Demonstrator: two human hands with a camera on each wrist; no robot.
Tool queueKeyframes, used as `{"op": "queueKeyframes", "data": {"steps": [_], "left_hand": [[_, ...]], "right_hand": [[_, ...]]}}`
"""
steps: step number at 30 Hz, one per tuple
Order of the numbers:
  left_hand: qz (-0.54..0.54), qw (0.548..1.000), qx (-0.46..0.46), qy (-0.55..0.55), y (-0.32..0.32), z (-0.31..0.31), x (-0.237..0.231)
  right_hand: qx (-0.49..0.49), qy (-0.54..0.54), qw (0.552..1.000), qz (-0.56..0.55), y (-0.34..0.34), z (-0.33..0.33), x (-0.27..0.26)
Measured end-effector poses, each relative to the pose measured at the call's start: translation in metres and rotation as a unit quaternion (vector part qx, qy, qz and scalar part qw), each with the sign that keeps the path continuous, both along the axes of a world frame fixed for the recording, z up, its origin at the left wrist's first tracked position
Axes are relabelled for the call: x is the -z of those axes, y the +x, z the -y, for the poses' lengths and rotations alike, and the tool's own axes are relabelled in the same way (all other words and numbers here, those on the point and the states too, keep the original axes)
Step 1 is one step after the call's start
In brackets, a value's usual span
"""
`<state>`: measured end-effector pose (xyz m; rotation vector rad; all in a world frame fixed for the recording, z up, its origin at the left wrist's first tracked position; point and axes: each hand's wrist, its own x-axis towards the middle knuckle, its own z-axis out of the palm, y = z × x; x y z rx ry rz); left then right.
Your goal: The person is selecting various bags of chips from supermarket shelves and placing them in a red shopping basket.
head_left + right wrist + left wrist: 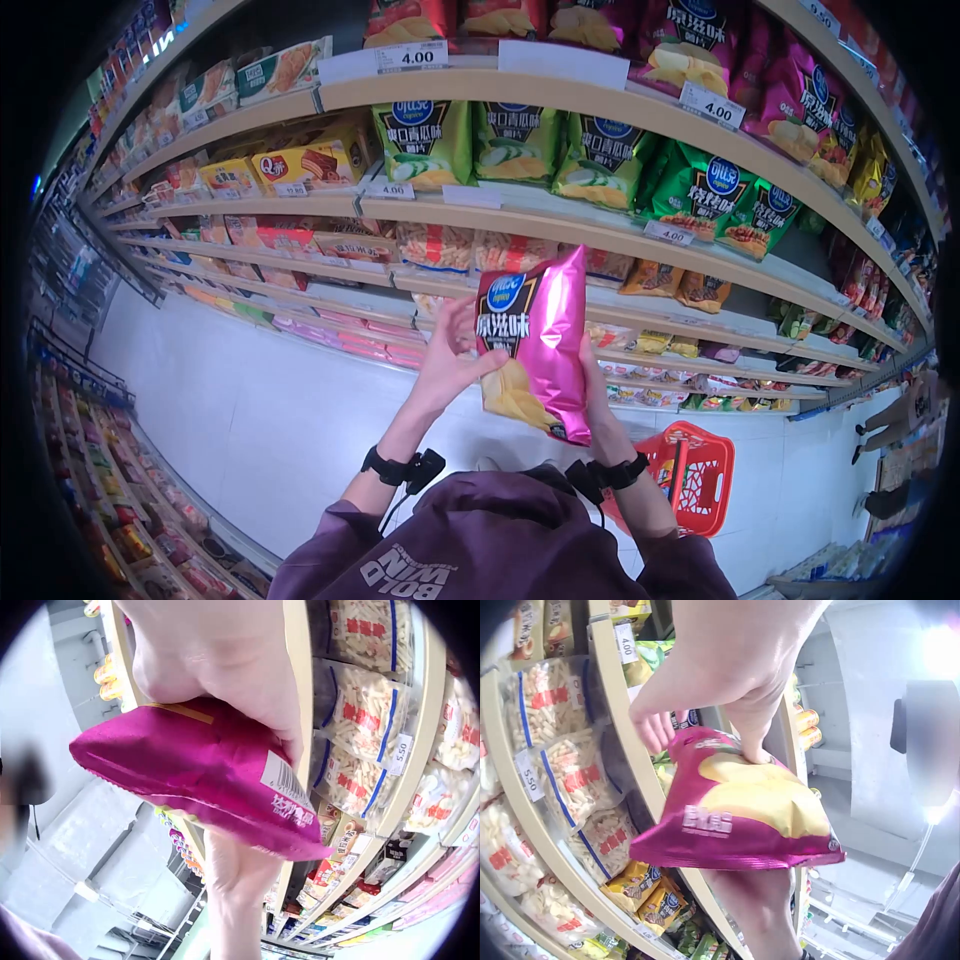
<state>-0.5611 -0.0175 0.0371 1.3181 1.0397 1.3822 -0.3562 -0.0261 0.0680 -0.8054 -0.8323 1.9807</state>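
Observation:
A shiny magenta bag of potato chips (548, 345) is held up before the chest, its printed front with chip pictures turned partly left. My left hand (438, 362) holds it by the left side, thumb pressed on the front and fingers spread near the edge. On the other side my right hand (597, 395) grips the bag, its fingers mostly hidden behind it. The left wrist view shows the left thumb against the chip picture on the bag (757, 799). In the right wrist view, the back of the bag (187, 761) with its barcode lies under the right hand (225, 660).
Long shelves (560, 85) curve across the front, stocked with green chip bags (515, 140), more magenta bags (690, 50) above and yellow boxes (305, 165) at left. A red shopping basket (722, 485) stands on the floor at right. Another person's legs (890, 425) show at far right.

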Motion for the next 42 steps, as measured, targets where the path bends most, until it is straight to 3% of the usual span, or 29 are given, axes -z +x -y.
{"op": "queueKeyframes", "data": {"steps": [2,3,4,5,6,8,12,16,18,25,32,42], "left_hand": [[0.124,0.981,0.089,-0.116,0.001,0.002,0.009],[0.163,0.961,0.117,-0.189,-0.003,0.006,0.023],[0.268,0.919,0.147,-0.249,-0.006,0.011,0.036],[0.32,0.895,0.151,-0.272,-0.008,0.012,0.052],[0.321,0.899,0.126,-0.269,-0.006,0.015,0.056],[0.3,0.913,0.088,-0.262,-0.004,0.014,0.059],[0.2,0.948,0.046,-0.244,-0.002,0.014,0.052],[0.102,0.973,0.031,-0.206,0.012,0.013,0.058],[0.072,0.975,0.039,-0.205,0.02,0.011,0.072],[0.103,0.96,0.067,-0.253,0.047,0.018,0.082],[0.178,0.937,0.048,-0.298,0.049,0.01,0.085],[0.234,0.949,-0.03,-0.211,0.05,-0.035,0.06]], "right_hand": [[0.021,-0.036,0.999,0.029,-0.003,0.003,-0.006],[0.007,0.063,0.995,0.07,-0.006,-0.006,0.016],[-0.005,0.162,0.98,0.112,-0.008,-0.016,0.038],[-0.012,0.202,0.969,0.145,-0.008,-0.017,0.037],[-0.003,0.227,0.965,0.132,-0.008,-0.021,0.048],[0.023,0.309,0.912,0.271,-0.001,-0.026,0.055],[0.031,0.269,0.931,0.243,0.001,-0.024,0.066],[-0.006,0.321,0.879,0.352,0.005,-0.013,0.081],[-0.02,0.301,0.886,0.352,0.012,-0.014,0.077],[-0.073,0.158,0.939,0.296,0.044,-0.016,0.101],[-0.072,0.199,0.962,0.17,0.044,-0.045,0.124],[-0.075,0.275,0.925,0.25,0.035,-0.098,0.083]]}}
